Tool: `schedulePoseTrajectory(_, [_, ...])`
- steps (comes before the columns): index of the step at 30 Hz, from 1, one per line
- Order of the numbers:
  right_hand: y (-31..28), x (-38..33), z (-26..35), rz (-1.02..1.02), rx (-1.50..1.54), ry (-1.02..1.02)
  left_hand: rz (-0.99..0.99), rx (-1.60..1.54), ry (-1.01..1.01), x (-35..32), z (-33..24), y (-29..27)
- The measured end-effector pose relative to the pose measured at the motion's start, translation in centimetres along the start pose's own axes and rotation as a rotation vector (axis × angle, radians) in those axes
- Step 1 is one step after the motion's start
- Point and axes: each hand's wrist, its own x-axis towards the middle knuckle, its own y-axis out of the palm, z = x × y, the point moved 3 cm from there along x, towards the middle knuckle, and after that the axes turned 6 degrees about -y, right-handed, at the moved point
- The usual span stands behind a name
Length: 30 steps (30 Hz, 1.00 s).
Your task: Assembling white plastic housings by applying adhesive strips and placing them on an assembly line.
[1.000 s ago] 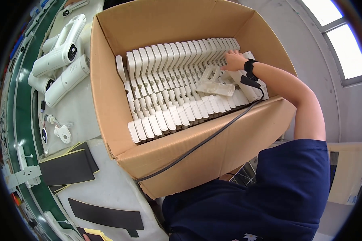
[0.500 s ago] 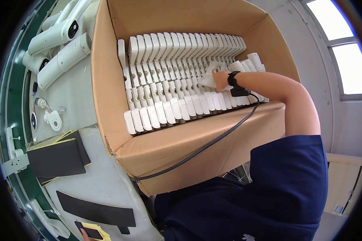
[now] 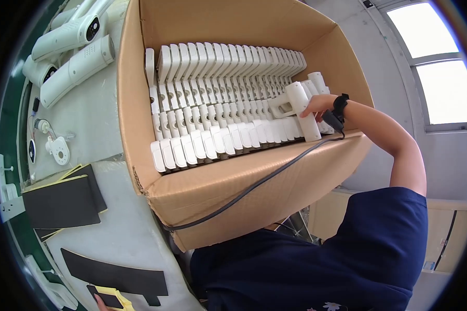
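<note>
My right hand (image 3: 321, 106), with a black band and cable at the wrist, is closed round a white plastic housing (image 3: 302, 111) with a tubular body and a looped side part. It lifts that piece at the right end of a cardboard box (image 3: 254, 179). Rows of similar white plastic housings (image 3: 207, 140) stand packed side by side in the box. At the lower left edge, my left hand (image 3: 100, 304) shows only in part, its thumb pressed on a small black pad with yellow backing (image 3: 109, 298).
On the worktable at left lie white handheld devices (image 3: 70, 41), a small wired part (image 3: 59, 147), black sheets with yellow backing (image 3: 65, 202) and a curved black strip (image 3: 114, 272). A dark cable (image 3: 249, 189) crosses the box's near flap.
My right hand has moved right and now grips a white housing raised above the row; before, it was reaching over the pieces beside a whitish crumpled wrap. The view has shifted slightly.
</note>
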Motion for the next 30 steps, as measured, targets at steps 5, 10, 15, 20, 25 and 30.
schedulePoseTrajectory(5, [-1.1, 1.6, -2.5, 0.072, -0.521, 0.196, 0.007, -0.075, -0.070, 1.1, 0.9, -1.4])
schedulePoseTrajectory(10, [-1.5, 3.8, -0.7, -0.202, -0.715, 0.075, 0.005, -0.106, -0.062, 0.9, 1.4, -2.3])
schedulePoseTrajectory(15, [0.8, 4.6, -1.6, -0.442, -0.227, 0.142, 0.007, -0.154, -0.054, 0.7, 2.2, -2.9])
schedulePoseTrajectory(20, [1.5, 4.4, -0.8, -0.354, -0.255, 0.050, -0.060, -0.139, -0.007, 0.7, 3.0, -3.6])
schedulePoseTrajectory(25, [1.0, 4.9, -0.2, -0.478, -0.238, -0.190, -0.122, 0.167, 0.190, 1.2, 3.5, -4.5])
schedulePoseTrajectory(30, [-1.0, 4.3, 0.3, -0.477, -0.068, -0.171, -0.122, -0.033, 0.042, 1.0, 4.0, -4.5])
